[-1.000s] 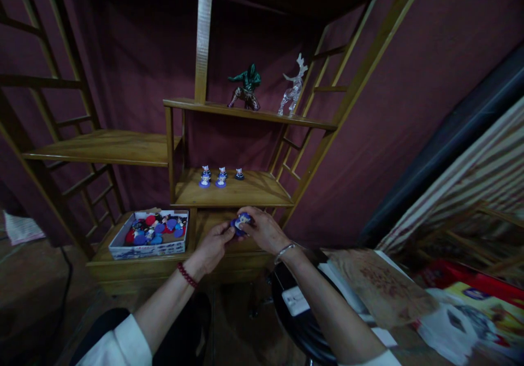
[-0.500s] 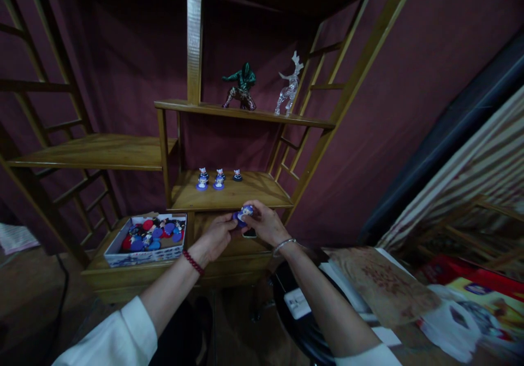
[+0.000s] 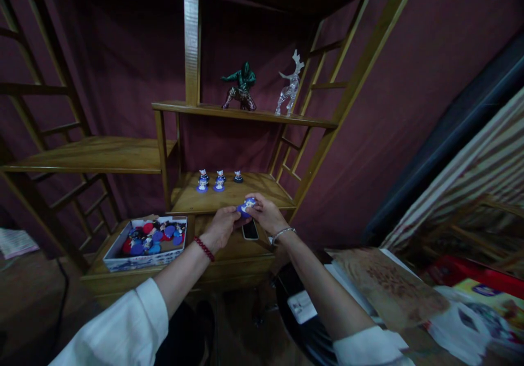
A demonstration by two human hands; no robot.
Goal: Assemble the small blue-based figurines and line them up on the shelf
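Between both hands, in front of the small shelf's edge, is a purple-and-white figurine [image 3: 247, 206] with a round purple base. My left hand [image 3: 223, 226] is closed on its base side, and my right hand [image 3: 268, 214] pinches it from the right. On the wooden shelf [image 3: 257, 191] behind stand several small figurines in two rows: a purple one [image 3: 219, 184] is among those in front, and a dark-based one [image 3: 238, 176] stands at the back right. To the left, a cardboard box [image 3: 143, 262] holds a heap of red, blue, purple and black figurines.
A phone [image 3: 250, 230] lies on the cabinet top below my hands. Overhead, a green figure [image 3: 243, 86] and a clear deer [image 3: 290, 87] stand on the upper shelf [image 3: 245, 112]. A black stool [image 3: 292, 330] bearing a white case [image 3: 302, 306] is at lower right.
Both hands have risen slightly with the figurine, and it is turned a little between the fingers. More of the phone below now shows.
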